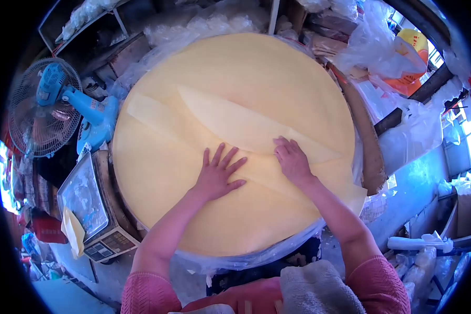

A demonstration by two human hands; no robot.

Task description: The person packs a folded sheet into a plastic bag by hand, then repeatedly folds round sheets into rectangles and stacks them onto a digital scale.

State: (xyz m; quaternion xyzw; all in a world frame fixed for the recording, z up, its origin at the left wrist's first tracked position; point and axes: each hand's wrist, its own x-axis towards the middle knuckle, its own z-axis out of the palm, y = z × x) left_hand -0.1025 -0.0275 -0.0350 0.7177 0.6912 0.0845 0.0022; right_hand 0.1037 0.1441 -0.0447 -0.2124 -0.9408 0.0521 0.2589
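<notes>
Big round yellow sheets (256, 60) fill the centre, the face of the clock here. Pale folded flap (233, 121) lies across them from about 10:30 to just past 3. Left hand (221, 171) just off centre toward 7, palm down on the sheets, fingers spread wide, nothing held. Right hand (293, 159) near 3, fingers close together and bent, fingertips touching the flap's lower edge; can't tell if pinching it. Clear plastic (293, 240) shows under the rim at 5. Blue fan (49, 83) between 9 and 10, scale (83, 196) at 8, yellow-orange bag (411, 60) at 2, grey towel (319, 288) at 5, below the rim.
</notes>
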